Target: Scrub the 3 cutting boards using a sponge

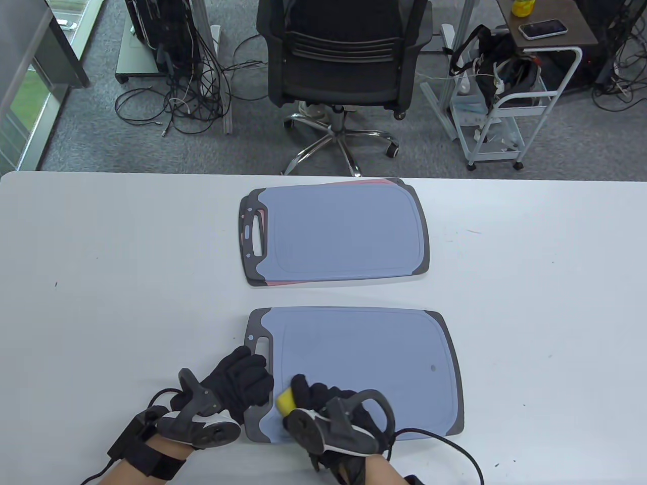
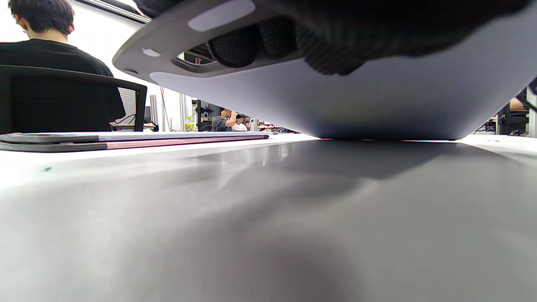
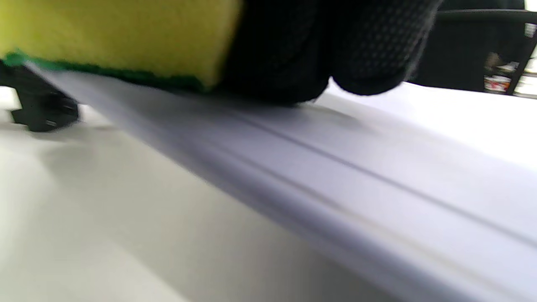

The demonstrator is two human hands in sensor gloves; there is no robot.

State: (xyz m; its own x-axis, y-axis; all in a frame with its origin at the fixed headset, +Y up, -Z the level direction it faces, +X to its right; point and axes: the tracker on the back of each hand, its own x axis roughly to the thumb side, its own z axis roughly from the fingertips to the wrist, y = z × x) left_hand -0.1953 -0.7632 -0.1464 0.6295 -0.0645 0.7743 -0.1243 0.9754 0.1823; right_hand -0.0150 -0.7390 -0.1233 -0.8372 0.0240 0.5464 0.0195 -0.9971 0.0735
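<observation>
Nearest, right hand (image 1: 323, 404) pinches the soft sponge (image 1: 285, 400); left hand (image 1: 237, 379) grips the stiff, light board (image 1: 364, 369) by its handle, tilting it.

A large blue-grey cutting board (image 1: 364, 364) lies near, its handle end tilted up. A yellow sponge (image 1: 285, 400) presses it. Behind, a smaller blue board (image 1: 338, 235) is stacked on a pink board (image 1: 376, 182).

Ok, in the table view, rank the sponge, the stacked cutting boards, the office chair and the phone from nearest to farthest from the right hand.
1. The sponge, in the right hand.
2. The stacked cutting boards, mid-table beyond the near board.
3. The office chair, on the floor past the table.
4. The phone, top right on a side table.
</observation>
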